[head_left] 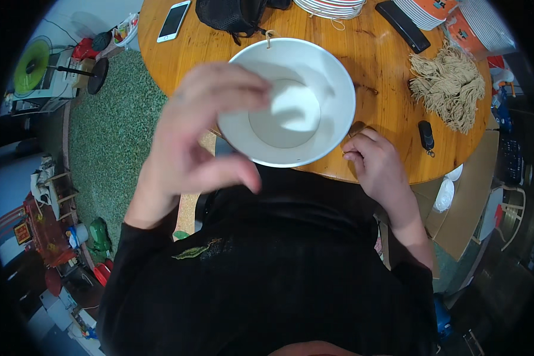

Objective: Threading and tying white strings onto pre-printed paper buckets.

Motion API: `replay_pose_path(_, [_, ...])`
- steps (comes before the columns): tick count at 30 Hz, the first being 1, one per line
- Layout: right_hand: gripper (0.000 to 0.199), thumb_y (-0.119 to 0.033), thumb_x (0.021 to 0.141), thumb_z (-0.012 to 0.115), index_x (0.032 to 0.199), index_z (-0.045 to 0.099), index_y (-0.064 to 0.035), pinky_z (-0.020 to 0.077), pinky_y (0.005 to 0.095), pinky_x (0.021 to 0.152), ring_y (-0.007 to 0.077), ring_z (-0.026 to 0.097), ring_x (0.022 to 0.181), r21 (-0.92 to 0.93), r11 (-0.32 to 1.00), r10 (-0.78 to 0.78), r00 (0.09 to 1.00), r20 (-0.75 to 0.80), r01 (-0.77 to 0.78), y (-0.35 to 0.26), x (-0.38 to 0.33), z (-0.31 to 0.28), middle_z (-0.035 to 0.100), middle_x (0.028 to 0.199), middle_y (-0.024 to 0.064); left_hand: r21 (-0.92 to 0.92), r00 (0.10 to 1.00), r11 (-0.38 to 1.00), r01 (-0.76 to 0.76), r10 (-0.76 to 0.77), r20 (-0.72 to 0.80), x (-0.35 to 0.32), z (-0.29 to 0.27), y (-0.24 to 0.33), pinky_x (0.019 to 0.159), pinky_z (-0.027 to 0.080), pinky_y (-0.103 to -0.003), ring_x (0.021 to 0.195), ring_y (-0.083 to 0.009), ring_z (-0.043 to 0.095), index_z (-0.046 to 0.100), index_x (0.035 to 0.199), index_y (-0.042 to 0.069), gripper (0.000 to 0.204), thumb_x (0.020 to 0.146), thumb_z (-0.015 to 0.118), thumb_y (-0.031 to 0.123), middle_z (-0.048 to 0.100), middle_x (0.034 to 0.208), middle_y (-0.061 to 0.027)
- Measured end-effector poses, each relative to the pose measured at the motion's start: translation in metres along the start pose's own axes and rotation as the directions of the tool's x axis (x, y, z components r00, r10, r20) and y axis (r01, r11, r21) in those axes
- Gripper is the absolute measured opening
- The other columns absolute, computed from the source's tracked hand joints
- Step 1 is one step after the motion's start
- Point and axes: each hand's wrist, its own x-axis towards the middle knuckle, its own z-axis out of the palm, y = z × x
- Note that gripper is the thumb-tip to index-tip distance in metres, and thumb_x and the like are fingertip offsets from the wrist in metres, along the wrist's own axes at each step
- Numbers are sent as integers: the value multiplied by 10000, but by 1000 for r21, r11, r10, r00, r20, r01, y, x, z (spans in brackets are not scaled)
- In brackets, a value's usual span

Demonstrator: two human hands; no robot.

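Note:
A white round paper tub (332, 77) stands at the table's near edge, its mouth facing up and its inside bare. A tan cord (269, 39) loops through its far rim. My left hand (204, 124), slightly blurred, is raised over the tub's left side; its thumb and curved fingers are apart, with nothing seen between them. Beside the tub's near right rim, my right hand (374, 157) is closed in a pinch low at the table edge. Whatever it may hold is too small to make out.
On the wooden table (391, 118) lie a bundle of tan cords (448, 86), a black key fob (426, 136), a long black case (403, 26), a phone (174, 21) and a black bag (231, 15). Stacked tubs (421, 12) stand far right. Cardboard (469, 196) leans below.

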Motion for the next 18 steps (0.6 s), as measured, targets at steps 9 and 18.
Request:
replay_pose_path(9, [94, 24, 880, 645, 967, 622, 1, 539, 471, 851, 413, 619, 952, -160, 986, -59, 998, -37, 52, -7, 11, -3, 619, 955, 188, 207, 990, 978, -5, -25, 142, -13, 18, 1, 828, 505, -382, 824, -226, 708, 806, 1029, 79, 197, 878, 843, 200, 765, 883, -43])
replay_pose_path(18, [48, -10, 1058, 612, 1011, 605, -15, 547, 365, 968, 218, 692, 1029, 738, 674, 181, 960, -213, 37, -5, 7, 1, 719, 1182, 172, 64, 995, 994, 92, -93, 17, 1, 3, -1, 776, 518, -344, 793, -225, 704, 799, 1072, 14, 213, 905, 844, 139, 792, 869, -75])
